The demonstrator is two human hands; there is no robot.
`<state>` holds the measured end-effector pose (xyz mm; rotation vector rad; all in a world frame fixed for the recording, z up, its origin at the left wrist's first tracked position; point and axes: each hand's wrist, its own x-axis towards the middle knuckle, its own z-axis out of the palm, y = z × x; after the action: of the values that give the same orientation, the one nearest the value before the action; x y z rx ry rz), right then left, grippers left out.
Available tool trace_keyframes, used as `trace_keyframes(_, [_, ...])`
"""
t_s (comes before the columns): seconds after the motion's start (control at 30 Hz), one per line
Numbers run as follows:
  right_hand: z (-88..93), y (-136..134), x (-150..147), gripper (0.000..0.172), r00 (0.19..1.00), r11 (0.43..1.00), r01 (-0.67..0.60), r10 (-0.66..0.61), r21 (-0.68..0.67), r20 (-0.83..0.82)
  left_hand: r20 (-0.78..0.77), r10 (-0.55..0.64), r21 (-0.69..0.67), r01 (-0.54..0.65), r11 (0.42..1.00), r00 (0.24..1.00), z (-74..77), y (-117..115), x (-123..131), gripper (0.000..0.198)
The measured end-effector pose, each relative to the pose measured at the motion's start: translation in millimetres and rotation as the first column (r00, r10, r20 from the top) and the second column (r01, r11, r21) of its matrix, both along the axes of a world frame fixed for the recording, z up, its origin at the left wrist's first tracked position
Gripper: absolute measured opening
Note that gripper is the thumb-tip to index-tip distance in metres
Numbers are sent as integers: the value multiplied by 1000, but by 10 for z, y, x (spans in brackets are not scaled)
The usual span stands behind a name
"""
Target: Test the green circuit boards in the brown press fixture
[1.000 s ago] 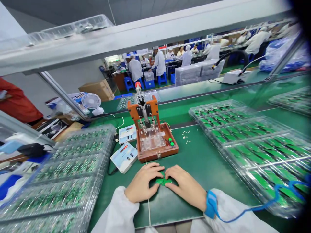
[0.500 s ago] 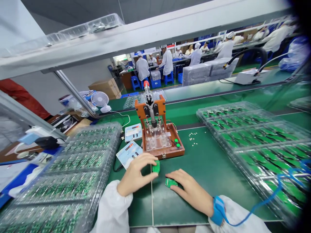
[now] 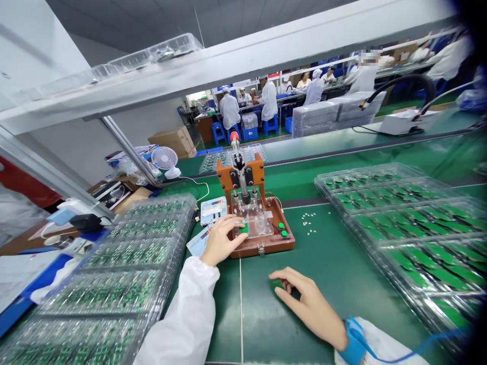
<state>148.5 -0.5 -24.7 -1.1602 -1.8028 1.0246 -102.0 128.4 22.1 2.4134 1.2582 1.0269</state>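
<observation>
- Green matting point(image 3: 342, 263) covered the long workbench, and people in white coats sat at further benches in the background
- Straight ahead on the mat stood a brown and orange test fixture point(image 3: 266, 242) with an upright lever topped by a red knob point(image 3: 235, 136) and two green buttons point(image 3: 282, 229) on its base
- The left hand point(image 3: 219, 242) was stretched forward to the fixture, thumb and fingers pinched on a small green board point(image 3: 244, 228) held at the clear plate on the fixture's left side
- The right hand point(image 3: 310, 304) lay low on the mat, well apart from the left and nearer the body, with its thumb and fingers curved around a second green board point(image 3: 276, 284) that rested on the mat; whether it was truly gripped could not be told
- A blue wrist strap point(image 3: 353, 340) with a blue cord circled the right wrist, and both arms wore white sleeves
- Two pale meter boxes point(image 3: 211, 209) sat just left of the fixture, the nearer one partly hidden behind the left hand
- Stacked clear trays of green boards point(image 3: 125, 263) filled the left of the bench, and more such trays point(image 3: 403, 223) ran along the right
- A scatter of tiny white parts point(image 3: 309, 222) lay on the mat to the right of the fixture
- A small white fan point(image 3: 164, 158) stood further back on the left, beside a slanting metal strut
</observation>
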Motion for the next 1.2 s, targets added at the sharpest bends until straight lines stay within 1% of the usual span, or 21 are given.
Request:
trace_keyframes(0.07, [55, 42, 22, 24, 998, 999, 41, -41, -20, -38, -9, 9, 5, -9, 1000, 1000, -5, -15, 6, 12])
trace_keyframes(0.13, [150, 160, 66, 25, 994, 997, 77, -79, -30, -71, -13, 16, 21, -15, 1000, 1000, -10, -31, 15, 12])
trace_keyframes(0.2, [265, 377, 116, 27, 986, 990, 140, -139, -3, -94, -5, 17, 47, -16, 999, 1000, -21, -49, 27, 11])
trace_keyframes(0.3, [394, 838, 148, 34, 969, 972, 229, -223, 57, -106, 14, 19, 75, -20, 997, 1000, -60, -81, 45, 11])
trace_keyframes(0.4, [408, 1280, 90, 39, 970, 968, 237, -231, 79, -75, 32, 39, 82, -42, 996, 999, -113, -112, 53, 15])
trace_keyframes(0.5, [363, 1520, -8, 39, 980, 976, 200, -199, 91, -23, 38, 46, 89, -50, 995, 998, -156, -132, 55, 19])
trace_keyframes(0.57, [350, 1564, -50, 38, 985, 980, 168, -172, 105, 24, 39, 52, 95, -56, 994, 998, -171, -140, 59, 20])
trace_keyframes(0.67, [372, 1556, -60, 36, 985, 982, 128, -142, 138, 95, 40, 67, 102, -71, 992, 997, -177, -147, 72, 19])
trace_keyframes(0.77, [390, 1568, -43, 30, 982, 976, 91, -121, 196, 146, 49, 70, 106, -75, 992, 996, -176, -155, 84, 19])
trace_keyframes(0.9, [328, 1627, -40, 26, 976, 964, 59, -111, 259, 189, 54, 77, 101, -82, 991, 996, -179, -164, 87, 18])
trace_keyframes(1.07, [260, 1672, -30, 23, 971, 965, 38, -98, 261, 219, 43, 79, 98, -83, 992, 996, -190, -169, 83, 18])
trace_keyframes(1.2, [292, 1725, -8, 30, 972, 973, 24, -77, 229, 223, 43, 76, 94, -80, 992, 996, -206, -164, 87, 18])
